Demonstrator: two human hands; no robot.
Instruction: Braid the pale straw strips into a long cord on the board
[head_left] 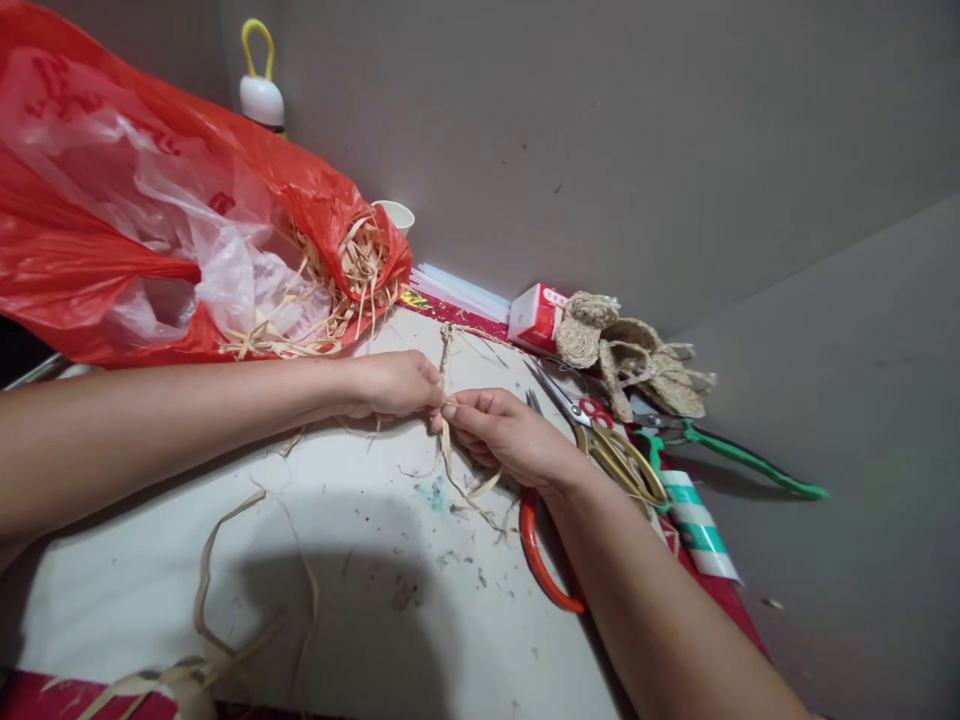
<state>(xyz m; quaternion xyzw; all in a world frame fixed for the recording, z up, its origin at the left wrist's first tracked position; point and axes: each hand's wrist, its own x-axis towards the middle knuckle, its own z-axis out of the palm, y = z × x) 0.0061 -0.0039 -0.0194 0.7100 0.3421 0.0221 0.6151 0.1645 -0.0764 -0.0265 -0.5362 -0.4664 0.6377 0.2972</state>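
Note:
My left hand (394, 384) and my right hand (501, 435) meet over the white tabletop (360, 560), both pinched on a thin braid of dried straw (447, 355) that runs away from them toward the wall. Loose straw ends (469, 490) hang below my right hand onto the table. The fingertips of both hands touch at the strand.
A red plastic bag (150, 200) with loose straw (337, 290) lies at the back left. Scissors with gold handles (611, 445), green-handled shears (739, 460), a red-handled tool (540, 560), woven straw pieces (637, 350), a red-white box (536, 315) and tape (694, 520) sit at right.

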